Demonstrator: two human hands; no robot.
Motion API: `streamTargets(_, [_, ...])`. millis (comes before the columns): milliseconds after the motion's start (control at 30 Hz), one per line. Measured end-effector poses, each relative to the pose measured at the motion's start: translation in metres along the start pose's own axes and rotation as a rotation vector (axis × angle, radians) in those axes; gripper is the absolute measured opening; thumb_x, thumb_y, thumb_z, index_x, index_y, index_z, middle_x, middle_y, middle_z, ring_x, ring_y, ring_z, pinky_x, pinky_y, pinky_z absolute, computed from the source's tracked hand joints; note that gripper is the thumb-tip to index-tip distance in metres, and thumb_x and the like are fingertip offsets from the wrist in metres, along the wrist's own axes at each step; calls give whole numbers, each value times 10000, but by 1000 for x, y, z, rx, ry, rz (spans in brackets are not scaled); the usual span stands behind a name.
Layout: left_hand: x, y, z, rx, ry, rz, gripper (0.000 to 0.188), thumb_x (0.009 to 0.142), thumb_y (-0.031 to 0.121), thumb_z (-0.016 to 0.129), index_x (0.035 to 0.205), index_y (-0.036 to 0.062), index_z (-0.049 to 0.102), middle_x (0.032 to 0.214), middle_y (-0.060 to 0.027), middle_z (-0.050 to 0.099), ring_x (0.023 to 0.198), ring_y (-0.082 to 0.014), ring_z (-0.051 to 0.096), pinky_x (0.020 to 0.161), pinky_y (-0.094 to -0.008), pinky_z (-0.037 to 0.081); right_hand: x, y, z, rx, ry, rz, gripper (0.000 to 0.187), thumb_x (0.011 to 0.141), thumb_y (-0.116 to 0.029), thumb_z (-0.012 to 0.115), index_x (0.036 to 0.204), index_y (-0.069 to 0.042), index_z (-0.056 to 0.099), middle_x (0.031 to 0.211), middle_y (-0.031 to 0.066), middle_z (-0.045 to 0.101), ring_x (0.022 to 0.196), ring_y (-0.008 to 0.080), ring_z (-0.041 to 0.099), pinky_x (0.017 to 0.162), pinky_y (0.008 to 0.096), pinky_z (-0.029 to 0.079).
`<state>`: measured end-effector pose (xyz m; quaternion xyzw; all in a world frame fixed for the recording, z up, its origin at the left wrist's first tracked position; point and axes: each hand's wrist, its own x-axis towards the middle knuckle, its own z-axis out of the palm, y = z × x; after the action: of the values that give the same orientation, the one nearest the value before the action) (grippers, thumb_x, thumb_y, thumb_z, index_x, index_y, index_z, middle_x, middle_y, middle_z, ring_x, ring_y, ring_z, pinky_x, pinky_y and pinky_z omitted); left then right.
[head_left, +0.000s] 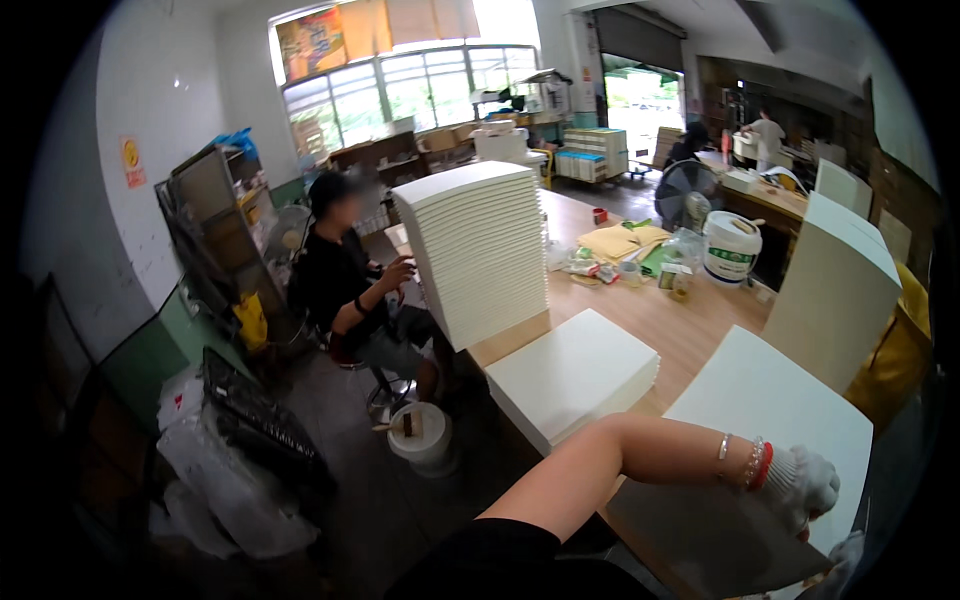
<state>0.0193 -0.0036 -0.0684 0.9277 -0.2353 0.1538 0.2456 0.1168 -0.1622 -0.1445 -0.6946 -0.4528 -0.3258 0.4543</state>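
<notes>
A large white board [765, 385] lies at the near right, its lower part in shadow. My left arm reaches across it. My left hand [805, 490], in a white knitted glove with bracelets at the wrist, rests at the board's right side with its fingers curled in; what they hold, if anything, is hidden. Just below it, at the lower right rim, part of my gloved right hand [846, 556] shows, its fingers not clear. A low stack of white boards [575, 370] stands to the left of my arm.
A tall stack of white boards [480, 260] rises at the table's left edge, beside a seated person [345, 270]. More boards [835, 270] stand at the right. On the wooden table [600, 300] are a white bucket [730, 248] and yellow cloths [620, 242]. Another bucket [420, 440] stands on the floor.
</notes>
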Motion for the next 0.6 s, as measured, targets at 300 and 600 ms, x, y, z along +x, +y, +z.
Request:
streamTargets(300, [6, -4, 10, 13, 18, 74, 378, 692, 487, 810, 790, 135, 712, 905, -33, 682, 938, -265, 653, 759, -424, 505, -13, 1, -1, 66, -122, 93, 339, 946, -141, 624, 1238, 26, 588, 1188, 157, 626, 1074, 296, 616, 910, 385, 508])
streamTargets(600, [15, -5, 12, 195, -122, 44, 424, 744, 573, 718, 829, 159, 736, 990, -57, 681, 987, -279, 641, 774, -441, 503, -21, 6, -7, 85, -168, 142, 337, 967, -149, 598, 1252, 31, 584, 1213, 153, 622, 1103, 284, 608, 939, 374, 498])
